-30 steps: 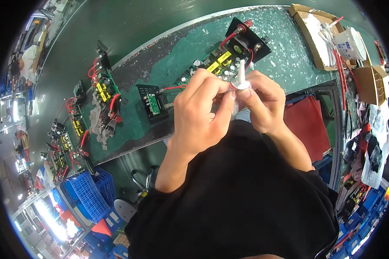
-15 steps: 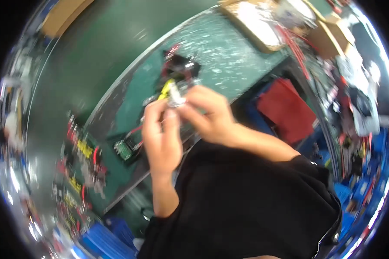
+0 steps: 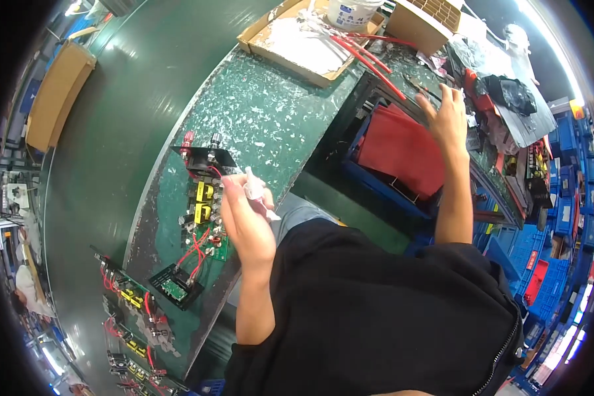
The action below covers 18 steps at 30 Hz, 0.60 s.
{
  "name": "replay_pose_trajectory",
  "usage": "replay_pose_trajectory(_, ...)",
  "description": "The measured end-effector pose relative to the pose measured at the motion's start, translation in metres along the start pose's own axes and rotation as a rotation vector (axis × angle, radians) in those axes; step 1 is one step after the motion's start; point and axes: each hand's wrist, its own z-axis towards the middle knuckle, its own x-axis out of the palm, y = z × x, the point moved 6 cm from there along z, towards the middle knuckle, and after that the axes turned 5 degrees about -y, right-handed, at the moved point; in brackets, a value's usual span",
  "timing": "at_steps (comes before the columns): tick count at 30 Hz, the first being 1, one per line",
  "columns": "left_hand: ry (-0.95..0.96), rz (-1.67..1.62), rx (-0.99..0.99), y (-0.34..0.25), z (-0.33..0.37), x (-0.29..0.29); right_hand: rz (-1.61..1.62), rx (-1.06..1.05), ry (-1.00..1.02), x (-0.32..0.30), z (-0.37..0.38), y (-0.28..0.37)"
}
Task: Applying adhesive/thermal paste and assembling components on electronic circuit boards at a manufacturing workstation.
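Observation:
My left hand [image 3: 244, 221] is closed around a crumpled white squeeze tube [image 3: 251, 187], its narrow nozzle pointing up. Just left of that hand, a circuit board [image 3: 219, 249] with yellow-wrapped transformers [image 3: 203, 212] lies on the green bench. A black panel [image 3: 221, 157] with red and black terminal posts stands at its far end. Red wires [image 3: 197, 254] run from the board to a black panel carrying a small green board [image 3: 175, 289]. My right hand [image 3: 450, 122] is stretched out over the right part of the bench, fingers apart, holding nothing, nearest to pliers-like tools [image 3: 416, 84].
A cardboard tray [image 3: 284, 58] with white residue and a white bucket [image 3: 351, 13] stand at the back, beside red tubing [image 3: 369, 56]. Red sheets [image 3: 399, 155] fill a blue crate below the bench's gap. More wired boards [image 3: 132, 298] line the near left.
My hands, together half a second ago, are now apart. The right has let go of the white tube and swung right; the left keeps it. The view has shifted too.

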Motion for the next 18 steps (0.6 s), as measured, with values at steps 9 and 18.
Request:
replay_pose_trajectory(9, 0.067, 0.194, 0.168, 0.0, 0.011, 0.036, 0.017, -0.233, 0.365, 0.04, 0.001, -0.029)
replay_pose_trajectory(18, -0.027, 0.41, 0.608, -0.023, 0.017, 0.03, 1.121, 0.576, 0.16, -0.026, -0.02, -0.015)
